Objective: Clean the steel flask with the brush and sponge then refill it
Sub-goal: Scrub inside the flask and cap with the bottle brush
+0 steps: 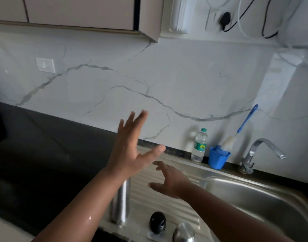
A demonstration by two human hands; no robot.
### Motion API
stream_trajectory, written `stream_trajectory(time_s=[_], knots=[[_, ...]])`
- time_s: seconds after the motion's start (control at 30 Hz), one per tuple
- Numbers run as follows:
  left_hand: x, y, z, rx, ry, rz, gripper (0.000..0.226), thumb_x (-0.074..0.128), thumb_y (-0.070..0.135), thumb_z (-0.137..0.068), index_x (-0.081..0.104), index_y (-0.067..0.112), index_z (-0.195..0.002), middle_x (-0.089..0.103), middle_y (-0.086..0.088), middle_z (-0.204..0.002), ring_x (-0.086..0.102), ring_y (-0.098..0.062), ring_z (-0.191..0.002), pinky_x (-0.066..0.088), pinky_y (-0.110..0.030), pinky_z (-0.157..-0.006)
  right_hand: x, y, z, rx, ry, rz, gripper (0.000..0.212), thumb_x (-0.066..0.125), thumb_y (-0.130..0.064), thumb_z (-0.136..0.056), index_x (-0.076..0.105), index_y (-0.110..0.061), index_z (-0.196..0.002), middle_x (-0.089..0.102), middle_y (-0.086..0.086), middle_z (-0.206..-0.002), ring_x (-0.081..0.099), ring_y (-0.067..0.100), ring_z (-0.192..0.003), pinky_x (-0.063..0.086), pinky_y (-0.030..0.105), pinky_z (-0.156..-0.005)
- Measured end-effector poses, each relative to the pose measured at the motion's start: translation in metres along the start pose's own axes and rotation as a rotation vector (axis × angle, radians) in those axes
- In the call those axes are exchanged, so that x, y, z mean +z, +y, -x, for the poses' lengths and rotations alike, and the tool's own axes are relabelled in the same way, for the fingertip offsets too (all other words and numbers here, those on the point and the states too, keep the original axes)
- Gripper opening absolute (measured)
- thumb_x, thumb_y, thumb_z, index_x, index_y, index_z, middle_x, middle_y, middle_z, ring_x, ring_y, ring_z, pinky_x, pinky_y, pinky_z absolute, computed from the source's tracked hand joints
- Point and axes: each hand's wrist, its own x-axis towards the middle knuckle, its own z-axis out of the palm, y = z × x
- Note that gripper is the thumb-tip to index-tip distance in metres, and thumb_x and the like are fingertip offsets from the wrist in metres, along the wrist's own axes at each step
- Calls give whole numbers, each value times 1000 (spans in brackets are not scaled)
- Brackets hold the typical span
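Note:
The steel flask (120, 203) stands upright on the ribbed drainboard (149, 198), its top hidden behind my left forearm. A black cap (157, 222) and a steel lid (183, 232) lie in front of it at the near edge. My left hand (132, 145) is raised above the flask, fingers spread and holding nothing. My right hand (169, 179) hovers over the drainboard with fingers loosely spread, also empty. The blue-handled bottle brush (244, 126) leans against the wall out of a blue cup (217, 158), which holds a blue sponge (219, 151).
A clear plastic water bottle (199, 145) stands left of the blue cup by the wall. The steel tap (261, 152) rises behind the sink basin (254, 198) at right. Black countertop (44, 154) stretches left. A wall cabinet (79, 13) hangs above.

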Motion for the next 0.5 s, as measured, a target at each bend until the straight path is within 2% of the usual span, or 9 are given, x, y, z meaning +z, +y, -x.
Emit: stream_trajectory(time_s=[0.07,0.13,0.3,0.4,0.5], knots=[[23,9,-14,119,-66,-101,92,57,65,-81,28,20,-156,25,11,-163,9,-11,-154,4,-44,-124,-20,18,1,0,38,113,80,60,-60,-81,26,-28,-147,49,0,-142,47,23,-129,40,37,-105],[51,14,-28,172,-163,-199,95,53,70,-80,29,18,-156,24,3,-164,10,-18,-154,4,-47,-124,-45,38,4,3,86,236,79,58,-58,-83,26,-27,-149,47,3,-144,45,24,-131,39,36,-106],[124,27,-67,204,-365,-450,102,35,81,-75,11,28,-159,-2,8,-167,-11,-16,-154,-11,-42,-123,-116,96,15,13,167,440,72,58,-47,-85,27,-26,-147,48,1,-139,40,21,-133,35,34,-103],[173,30,-91,194,-406,-498,102,34,82,-77,6,29,-159,-6,8,-167,-13,-17,-153,-12,-43,-122,-157,142,8,42,205,607,68,58,-45,-83,35,-23,-143,47,3,-139,39,23,-131,36,36,-101],[223,30,-110,190,-469,-560,102,39,79,-80,0,28,-159,-10,6,-167,-14,-20,-153,-13,-44,-122,-201,183,1,97,250,781,62,58,-42,-85,39,-19,-139,38,8,-145,32,28,-136,35,39,-103]])
